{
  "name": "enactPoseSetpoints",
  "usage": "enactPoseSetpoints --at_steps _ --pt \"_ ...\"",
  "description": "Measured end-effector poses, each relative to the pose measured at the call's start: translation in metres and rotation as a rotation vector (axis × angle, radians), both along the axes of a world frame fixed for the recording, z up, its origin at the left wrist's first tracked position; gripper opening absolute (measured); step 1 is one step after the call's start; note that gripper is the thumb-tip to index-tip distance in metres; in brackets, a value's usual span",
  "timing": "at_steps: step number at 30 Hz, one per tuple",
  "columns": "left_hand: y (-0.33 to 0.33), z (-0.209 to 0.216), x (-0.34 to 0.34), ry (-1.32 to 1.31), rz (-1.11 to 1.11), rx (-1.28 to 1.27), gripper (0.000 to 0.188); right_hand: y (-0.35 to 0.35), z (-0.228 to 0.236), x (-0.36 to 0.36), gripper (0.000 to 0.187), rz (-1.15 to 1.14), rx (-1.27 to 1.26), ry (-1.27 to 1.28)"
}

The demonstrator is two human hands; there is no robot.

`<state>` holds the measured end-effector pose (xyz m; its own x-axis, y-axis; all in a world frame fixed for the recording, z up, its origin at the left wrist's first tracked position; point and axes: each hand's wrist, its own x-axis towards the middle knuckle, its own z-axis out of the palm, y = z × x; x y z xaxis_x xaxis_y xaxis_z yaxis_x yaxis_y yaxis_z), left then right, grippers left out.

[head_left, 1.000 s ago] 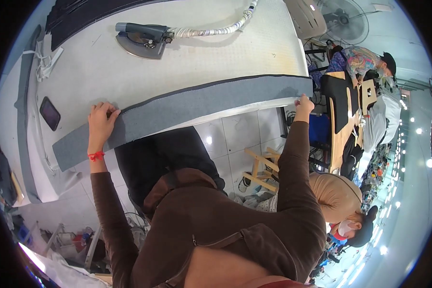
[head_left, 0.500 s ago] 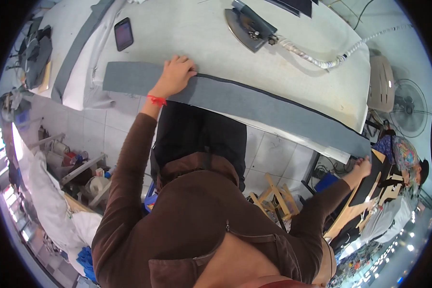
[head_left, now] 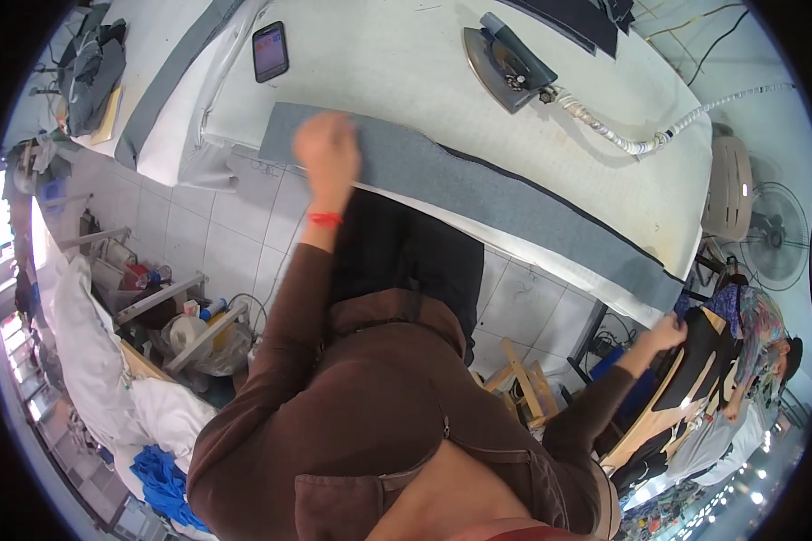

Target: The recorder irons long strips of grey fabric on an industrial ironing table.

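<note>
Well, white table (head_left: pixel 379 54) under grey strip (head_left: pixel 501 197), iron (head_left: pixel 512 65); tiled floor (head_left: pixel 235 221); fan (head_left: pixel 774 238).

The left hand (head_left: pixel 327 153) is blurred, perhaps curled; the dark fabric stack (head_left: pixel 576 22) is cut off above.

Matt cloth strip (head_left: pixel 492 194), shiny metal iron (head_left: pixel 505 68), glossy phone (head_left: pixel 271 51)

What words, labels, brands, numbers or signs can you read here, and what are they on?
No text is legible in this view.
Phone: faint marks on its screen, too small and blurred to read.
Iron: no readable lettering.
Grey strip under the left hand: no lettering visible.
</note>
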<state>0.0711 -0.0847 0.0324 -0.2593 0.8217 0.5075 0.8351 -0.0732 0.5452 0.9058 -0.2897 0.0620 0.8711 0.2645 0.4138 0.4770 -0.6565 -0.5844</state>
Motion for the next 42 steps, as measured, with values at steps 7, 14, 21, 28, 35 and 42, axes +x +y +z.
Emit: enactPoseSetpoints --at_steps 7,14,21,28,35,42 --pt "0.026 -0.020 -0.185 0.053 0.275 -0.574 0.050 0.100 -0.050 -0.422 0.019 0.918 -0.010 0.121" --pt "0.043 -0.014 -0.199 -0.132 0.144 -0.471 0.038 0.108 -0.023 -0.617 0.032 1.584 -0.068 0.049" --pt "0.026 -0.014 -0.174 0.212 0.372 -0.351 0.025 0.107 -0.023 -0.603 0.026 1.620 -0.001 0.230" --pt "0.031 0.016 -0.060 -0.078 -0.312 -0.154 0.017 0.182 -0.004 -0.557 0.012 1.295 0.061 0.018" --pt "0.056 0.013 0.011 0.074 -0.642 -0.269 0.023 0.241 -0.007 -0.599 0.019 1.571 -0.228 -0.109" --pt "0.060 0.003 0.004 0.177 -0.801 -0.204 0.019 0.240 -0.020 -0.601 0.018 1.589 -0.184 -0.340"
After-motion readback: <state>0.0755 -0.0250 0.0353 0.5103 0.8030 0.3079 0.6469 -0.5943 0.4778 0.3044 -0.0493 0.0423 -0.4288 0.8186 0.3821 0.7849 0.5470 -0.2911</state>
